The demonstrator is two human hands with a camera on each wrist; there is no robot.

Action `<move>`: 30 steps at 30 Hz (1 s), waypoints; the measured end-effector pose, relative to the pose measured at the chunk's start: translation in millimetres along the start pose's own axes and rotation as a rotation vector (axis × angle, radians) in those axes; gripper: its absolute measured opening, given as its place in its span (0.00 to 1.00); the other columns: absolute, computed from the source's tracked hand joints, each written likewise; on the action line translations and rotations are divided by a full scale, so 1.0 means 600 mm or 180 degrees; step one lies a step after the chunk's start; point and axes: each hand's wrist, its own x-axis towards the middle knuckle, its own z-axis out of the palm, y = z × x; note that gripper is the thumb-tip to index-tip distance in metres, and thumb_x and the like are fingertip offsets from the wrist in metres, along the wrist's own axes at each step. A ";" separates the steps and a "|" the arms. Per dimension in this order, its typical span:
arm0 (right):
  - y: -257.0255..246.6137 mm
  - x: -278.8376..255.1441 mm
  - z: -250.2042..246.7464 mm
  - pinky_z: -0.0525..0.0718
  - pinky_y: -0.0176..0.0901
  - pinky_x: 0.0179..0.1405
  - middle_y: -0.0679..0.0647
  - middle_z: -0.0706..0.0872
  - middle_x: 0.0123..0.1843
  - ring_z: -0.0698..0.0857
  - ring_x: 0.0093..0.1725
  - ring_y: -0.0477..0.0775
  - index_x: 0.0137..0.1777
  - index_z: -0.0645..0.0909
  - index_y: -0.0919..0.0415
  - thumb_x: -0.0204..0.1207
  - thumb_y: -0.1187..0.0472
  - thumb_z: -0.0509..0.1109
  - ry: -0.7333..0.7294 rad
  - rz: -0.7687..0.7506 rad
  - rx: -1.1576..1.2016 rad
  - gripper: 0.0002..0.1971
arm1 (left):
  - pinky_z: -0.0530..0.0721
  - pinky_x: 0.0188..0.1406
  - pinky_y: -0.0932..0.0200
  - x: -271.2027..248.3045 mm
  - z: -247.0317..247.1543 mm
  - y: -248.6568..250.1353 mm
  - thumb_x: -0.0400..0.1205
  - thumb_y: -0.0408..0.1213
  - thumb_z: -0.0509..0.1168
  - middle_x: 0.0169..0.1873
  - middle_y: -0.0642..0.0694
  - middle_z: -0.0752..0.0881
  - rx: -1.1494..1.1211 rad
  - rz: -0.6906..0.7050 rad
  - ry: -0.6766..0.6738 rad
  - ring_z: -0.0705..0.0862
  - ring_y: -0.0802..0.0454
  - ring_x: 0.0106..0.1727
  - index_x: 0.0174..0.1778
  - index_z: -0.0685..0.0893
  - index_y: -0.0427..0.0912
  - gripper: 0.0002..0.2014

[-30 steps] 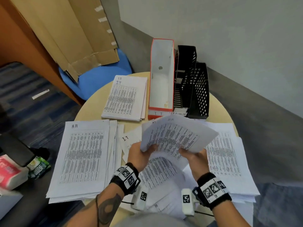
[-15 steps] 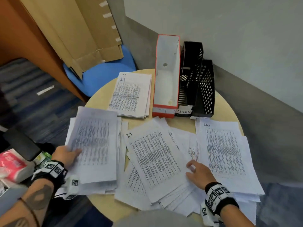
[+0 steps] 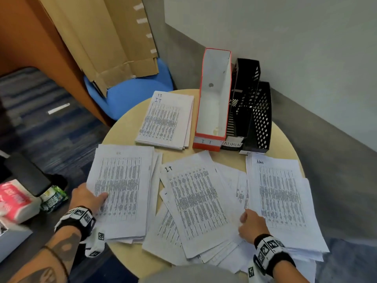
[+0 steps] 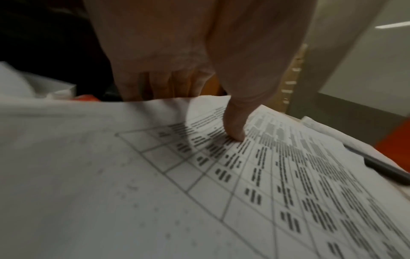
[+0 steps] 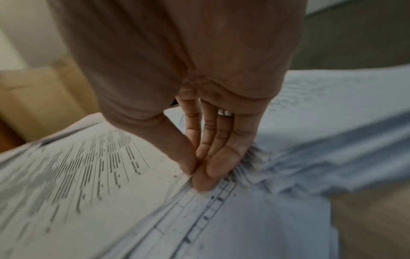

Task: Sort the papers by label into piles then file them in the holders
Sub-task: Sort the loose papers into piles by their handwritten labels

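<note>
A printed sheet [image 3: 119, 193] is pinched at its left edge by the left hand [image 3: 86, 198], on top of the left pile [image 3: 130, 236] on the round table [image 3: 126, 131]; in the left wrist view the thumb [image 4: 235, 126] is pressed down onto the sheet's printed face while the other fingers [image 4: 159, 85] are tucked under the edge. To the right of that grip, a fanned middle pile [image 3: 195, 209] topped by a sheet marked "IT" is touched at its right edge by the right hand [image 3: 252, 224]; in the right wrist view the fingers [image 5: 219, 157] are seen nearly straight and held together, with the thumb [image 5: 179, 149] closed against them at the paper's edge, though whether a sheet is actually caught between them cannot be told. Just right of that hand lies a pile [image 3: 283, 203] headed "Admin". Beyond both hands, a neat pile [image 3: 166, 121] marked "IT" is found beside a red-edged holder [image 3: 214, 103] labelled "IT", with two black holders [image 3: 251, 107] touching its right side, one labelled "ADMIN".
</note>
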 end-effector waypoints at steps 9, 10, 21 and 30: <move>0.033 -0.004 -0.014 0.94 0.56 0.44 0.65 0.93 0.38 0.94 0.35 0.63 0.43 0.90 0.67 0.71 0.82 0.73 -0.0014 0.0383 0.1986 0.11 | 0.76 0.71 0.26 -0.140 -0.026 0.109 0.76 0.56 0.77 0.78 0.38 0.69 0.0397 0.0218 0.0457 0.72 0.31 0.75 0.80 0.71 0.42 0.40; 0.037 -0.008 -0.019 0.94 0.53 0.42 0.67 0.92 0.38 0.93 0.35 0.63 0.41 0.90 0.70 0.72 0.83 0.72 -0.0018 0.0342 0.2154 0.10 | 0.78 0.70 0.28 -0.165 -0.023 0.136 0.78 0.56 0.76 0.77 0.38 0.72 0.0260 0.0416 0.0488 0.75 0.32 0.74 0.79 0.73 0.41 0.38; 0.069 -0.038 -0.032 0.87 0.56 0.40 0.65 0.86 0.34 0.88 0.31 0.65 0.53 0.84 0.73 0.69 0.87 0.64 -0.1069 -0.0083 0.2066 0.17 | 0.90 0.39 0.60 -0.340 0.153 0.311 0.76 0.73 0.67 0.26 0.50 0.91 0.0614 0.1129 -0.1921 0.88 0.56 0.25 0.33 0.89 0.41 0.33; 0.027 -0.025 -0.043 0.89 0.47 0.37 0.55 0.94 0.50 0.93 0.42 0.52 0.62 0.84 0.60 0.75 0.74 0.74 -0.0997 -0.0389 0.2205 0.17 | 0.87 0.53 0.50 -0.362 0.162 0.302 0.76 0.56 0.77 0.49 0.52 0.85 0.1657 0.2481 -0.1893 0.85 0.47 0.50 0.56 0.76 0.52 0.22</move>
